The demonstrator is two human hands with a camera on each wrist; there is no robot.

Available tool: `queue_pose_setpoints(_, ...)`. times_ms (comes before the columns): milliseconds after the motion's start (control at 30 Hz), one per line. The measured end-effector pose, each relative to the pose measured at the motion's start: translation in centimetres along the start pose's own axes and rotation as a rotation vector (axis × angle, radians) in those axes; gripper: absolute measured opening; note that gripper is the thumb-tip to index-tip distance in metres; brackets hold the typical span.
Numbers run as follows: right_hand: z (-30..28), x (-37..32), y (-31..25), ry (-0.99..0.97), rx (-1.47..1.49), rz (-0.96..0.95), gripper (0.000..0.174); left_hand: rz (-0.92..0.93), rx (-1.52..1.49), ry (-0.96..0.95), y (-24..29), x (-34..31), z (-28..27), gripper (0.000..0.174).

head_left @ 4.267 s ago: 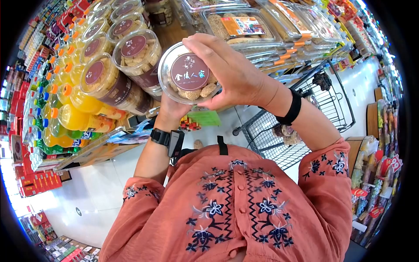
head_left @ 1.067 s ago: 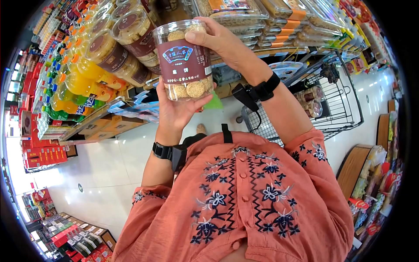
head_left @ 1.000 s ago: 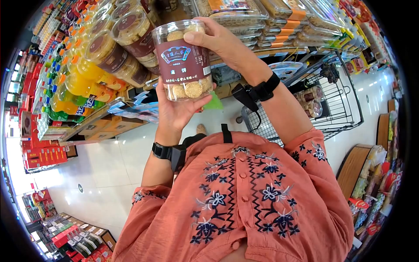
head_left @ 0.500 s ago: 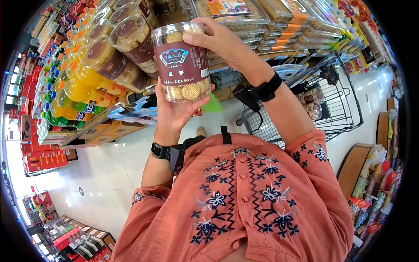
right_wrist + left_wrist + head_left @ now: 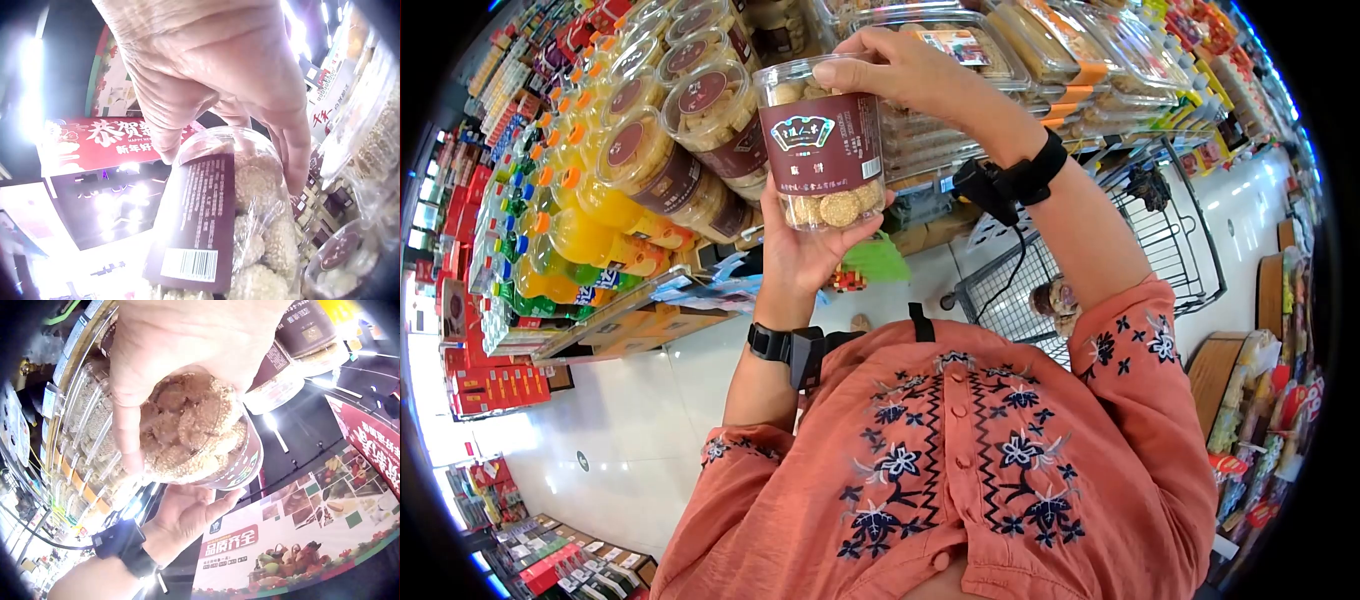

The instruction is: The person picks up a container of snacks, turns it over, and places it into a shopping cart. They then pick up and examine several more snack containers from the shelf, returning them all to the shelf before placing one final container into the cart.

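Hands [image 5: 910, 78] hold a jar [image 5: 820, 145] by shop shelving [image 5: 615, 312] over tiled floor [image 5: 640, 420].

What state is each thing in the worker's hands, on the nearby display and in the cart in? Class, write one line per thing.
Held jar: filled, slightly tilted, gripped by both hands
Left hand: holding the jar's base
Right hand: gripping its top
Display jars: lidded, filled
Juice bottles: capped
Plastic trays: closed, stacked
Cart: partly loaded
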State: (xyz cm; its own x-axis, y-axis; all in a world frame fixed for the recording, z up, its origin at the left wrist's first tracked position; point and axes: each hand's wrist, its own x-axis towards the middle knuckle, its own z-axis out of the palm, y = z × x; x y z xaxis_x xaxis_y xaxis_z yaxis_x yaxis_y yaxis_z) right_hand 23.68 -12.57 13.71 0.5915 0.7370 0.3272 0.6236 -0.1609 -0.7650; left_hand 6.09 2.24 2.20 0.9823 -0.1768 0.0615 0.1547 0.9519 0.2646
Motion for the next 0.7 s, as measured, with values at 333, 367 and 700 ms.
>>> queue_pose_setpoints(333,-1.7,4.2,-1.9,-0.152,-0.24,0.213,0.081,-0.082,-0.092,-0.044,2.4,2.3,-1.9,0.079)
queue_pose_setpoints(367,-1.6,4.5,-1.5,-0.144,-0.252,0.206,0.083,-0.089,-0.093,-0.048,2.6,2.5,-2.1,0.078)
queue_pose_setpoints(700,-1.4,6.8,-1.9,-0.229,-0.355,0.231,0.085,-0.167,-0.207,-0.057,3.1,3.4,-3.5,0.082)
